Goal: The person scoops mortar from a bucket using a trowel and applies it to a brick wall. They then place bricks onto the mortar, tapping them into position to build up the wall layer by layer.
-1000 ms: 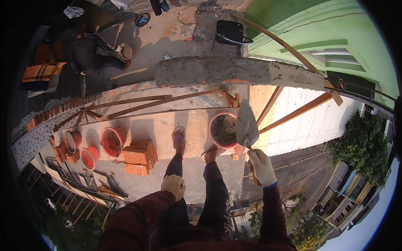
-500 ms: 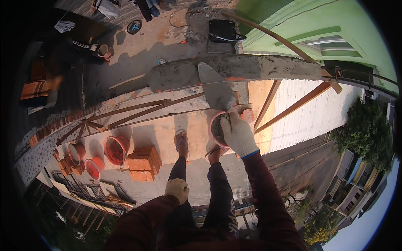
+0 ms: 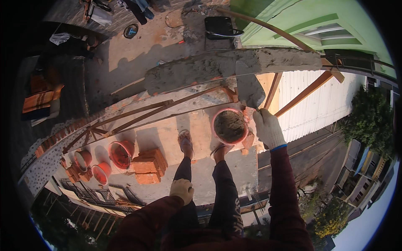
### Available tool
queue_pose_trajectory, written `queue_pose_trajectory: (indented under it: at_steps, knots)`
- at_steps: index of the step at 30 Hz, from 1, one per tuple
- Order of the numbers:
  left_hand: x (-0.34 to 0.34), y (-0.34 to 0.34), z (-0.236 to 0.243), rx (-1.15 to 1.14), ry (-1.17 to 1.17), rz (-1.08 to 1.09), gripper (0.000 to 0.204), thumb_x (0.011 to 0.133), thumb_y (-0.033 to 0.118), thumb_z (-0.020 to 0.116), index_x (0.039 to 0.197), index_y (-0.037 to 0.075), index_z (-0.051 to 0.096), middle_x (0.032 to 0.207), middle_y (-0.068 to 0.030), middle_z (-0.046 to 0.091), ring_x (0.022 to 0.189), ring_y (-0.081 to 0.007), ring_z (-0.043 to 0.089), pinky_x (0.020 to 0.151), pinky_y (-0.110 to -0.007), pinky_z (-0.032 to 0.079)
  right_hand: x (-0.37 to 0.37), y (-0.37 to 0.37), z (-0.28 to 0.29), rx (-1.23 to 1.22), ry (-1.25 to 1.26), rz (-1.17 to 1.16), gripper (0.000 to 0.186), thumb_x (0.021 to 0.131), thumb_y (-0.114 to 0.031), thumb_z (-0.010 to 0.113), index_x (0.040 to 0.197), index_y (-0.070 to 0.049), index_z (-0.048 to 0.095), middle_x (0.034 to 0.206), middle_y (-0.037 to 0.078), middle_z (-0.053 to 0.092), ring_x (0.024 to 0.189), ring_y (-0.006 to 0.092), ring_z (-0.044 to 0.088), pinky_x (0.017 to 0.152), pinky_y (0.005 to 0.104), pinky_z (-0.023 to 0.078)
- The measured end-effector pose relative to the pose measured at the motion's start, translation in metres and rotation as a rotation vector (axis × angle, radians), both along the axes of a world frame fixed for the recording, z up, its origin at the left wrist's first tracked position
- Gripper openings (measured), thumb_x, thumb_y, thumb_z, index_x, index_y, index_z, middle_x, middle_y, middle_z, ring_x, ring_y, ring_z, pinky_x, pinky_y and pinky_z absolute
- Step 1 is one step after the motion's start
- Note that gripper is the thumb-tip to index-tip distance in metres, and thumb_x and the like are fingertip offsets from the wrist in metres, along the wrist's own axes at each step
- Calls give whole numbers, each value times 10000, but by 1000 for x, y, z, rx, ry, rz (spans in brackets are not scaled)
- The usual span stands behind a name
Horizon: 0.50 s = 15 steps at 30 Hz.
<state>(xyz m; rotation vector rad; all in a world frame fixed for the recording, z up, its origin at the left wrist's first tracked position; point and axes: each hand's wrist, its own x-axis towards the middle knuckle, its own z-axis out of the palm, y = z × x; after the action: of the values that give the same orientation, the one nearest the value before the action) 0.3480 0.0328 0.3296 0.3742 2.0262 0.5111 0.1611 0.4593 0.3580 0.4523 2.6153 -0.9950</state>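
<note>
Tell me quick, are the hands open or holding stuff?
Left hand: curled, no tool seen; cannot tell if fully closed.
Right hand: closed, holding the trowel.

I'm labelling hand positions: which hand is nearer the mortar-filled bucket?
Right. The right hand, gripping the trowel, is just right of the mortar-filled bucket; the left hand is farther off, lower left, by the left leg.
</note>
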Motion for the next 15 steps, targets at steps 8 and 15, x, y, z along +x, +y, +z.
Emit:
queue_pose_trajectory:
  at_steps: [8,15]
  knots:
    - [-6,6,-2,27,-3,-6,177,899,259,712,997,126,775,1133,-51,732,1189,-276,646,1068,-451,442,-23,-77,15,-635,-307,-405,274,1074,-277,557,1105,-15,629,916,156,687,693,340,685,634,426,553]
    - [0,-3,3,19,17,6,163,902,242,691,962,118,777,1067,-39,727,1135,-273,646,1009,-451,447,27,-114,-81,-62,242,-11,287,1049,-316,616,1146,-46,629,916,231,696,813,454,693,705,532,553]
